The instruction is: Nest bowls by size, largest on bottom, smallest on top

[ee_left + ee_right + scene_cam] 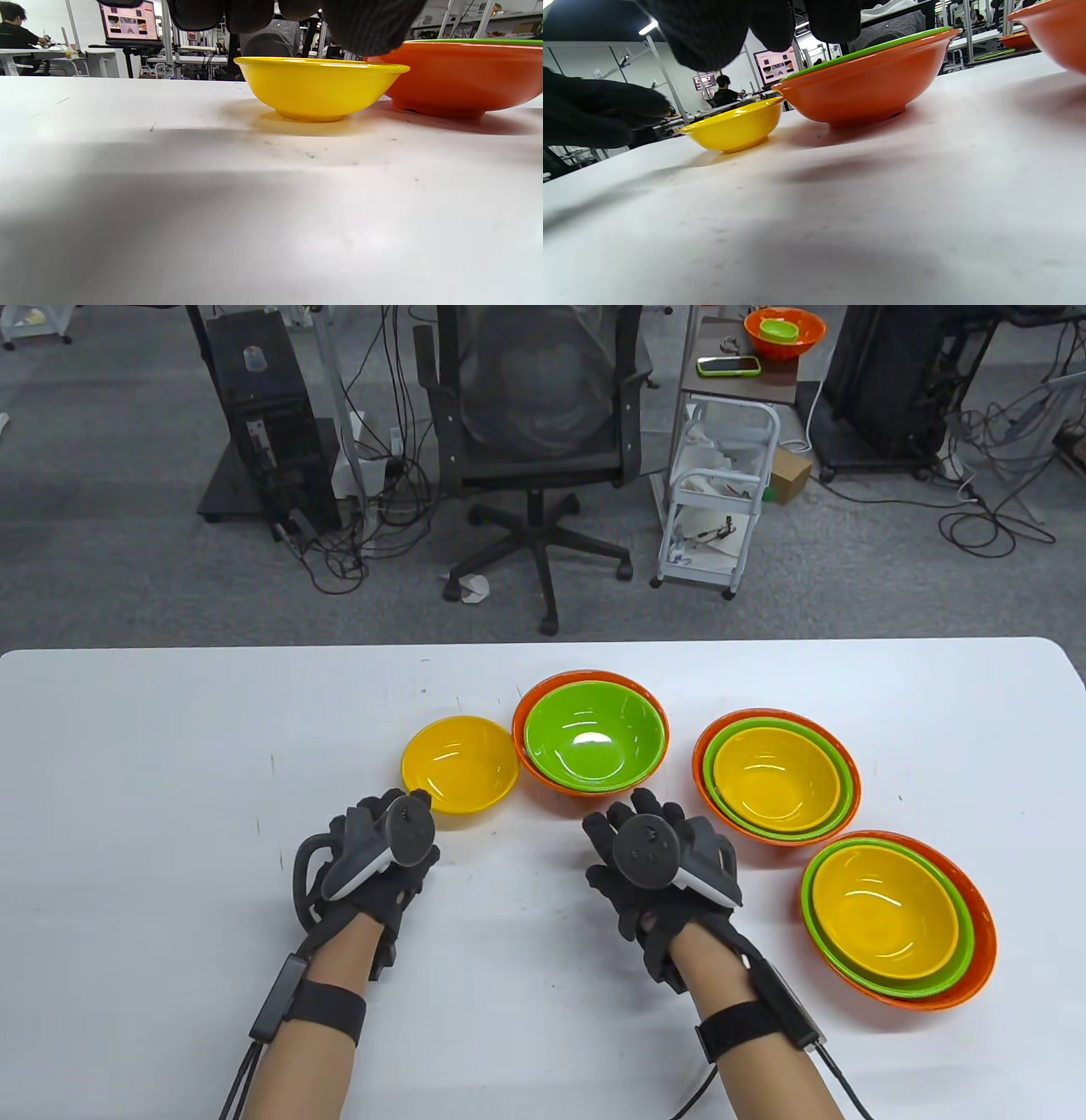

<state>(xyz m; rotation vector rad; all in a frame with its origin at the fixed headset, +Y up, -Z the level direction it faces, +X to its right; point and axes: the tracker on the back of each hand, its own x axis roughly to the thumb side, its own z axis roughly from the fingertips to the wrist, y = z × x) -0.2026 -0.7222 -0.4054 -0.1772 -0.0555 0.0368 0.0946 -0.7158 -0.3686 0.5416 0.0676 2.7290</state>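
A lone yellow bowl sits upright on the white table, just left of an orange bowl that has a green bowl nested inside it; the yellow rim and the orange rim look to be touching or nearly so. To the right stand two finished stacks, each orange at the bottom, green in the middle, yellow on top: the far stack and the near stack, close together.

The left hand lies just in front of the lone yellow bowl, its grip holding nothing, fingers loosely curled above the table. In the left wrist view the fingertips hang over the bowl's near rim without clearly touching it. The right hand is just in front of the orange bowl, its grip also holding nothing, fingers spread.

Behind the table stand an office chair and a small cart carrying a phone. No brand, label or writing can be read on the bowls.
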